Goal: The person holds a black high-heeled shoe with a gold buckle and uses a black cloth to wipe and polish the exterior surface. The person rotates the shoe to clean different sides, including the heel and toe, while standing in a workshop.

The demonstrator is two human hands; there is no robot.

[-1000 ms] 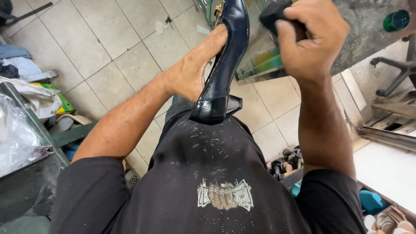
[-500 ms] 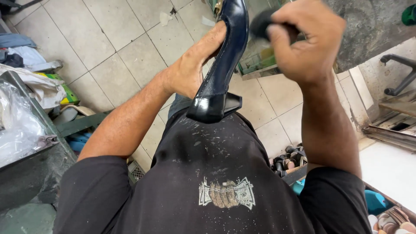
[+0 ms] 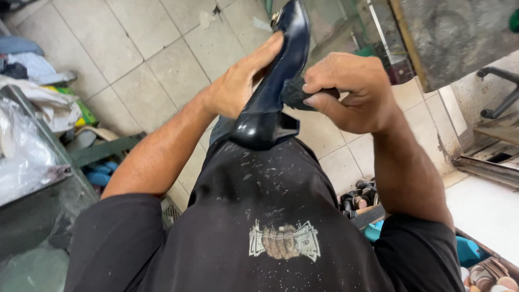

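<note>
Left hand: (image 3: 238, 89) tucked into the shoe from the left, fingers stretched flat along its inner side, thumb hidden behind; a loose, steadying hold rather than a tight fist.
Shoe: (image 3: 273, 86) glossy dark blue, low block heel, small metal ornament near the toe; toe pointing up and away, heel resting on the lap against the black shirt.
Right hand: (image 3: 351, 92) curled closed around a dark brush, fingertips and thumb pinched on it, knuckles up.
Brush: (image 3: 294, 93) mostly hidden in the fist, only a dark fuzzy end showing, pressed to the right side of the shoe about midway along.
Shirt: (image 3: 270, 216) black, flecked with pale specks, pale print at the chest.
Floor: (image 3: 124, 48) light square tiles, a few scraps near the top.
Left side: clear plastic bag (image 3: 24, 157) on a dark surface, heap of cloths (image 3: 38, 65) beyond it, well apart from the hands.
Right side: cluster of small dark bottles (image 3: 357, 197) below the right forearm, near the knee; grey worktop (image 3: 459, 32) above.
</note>
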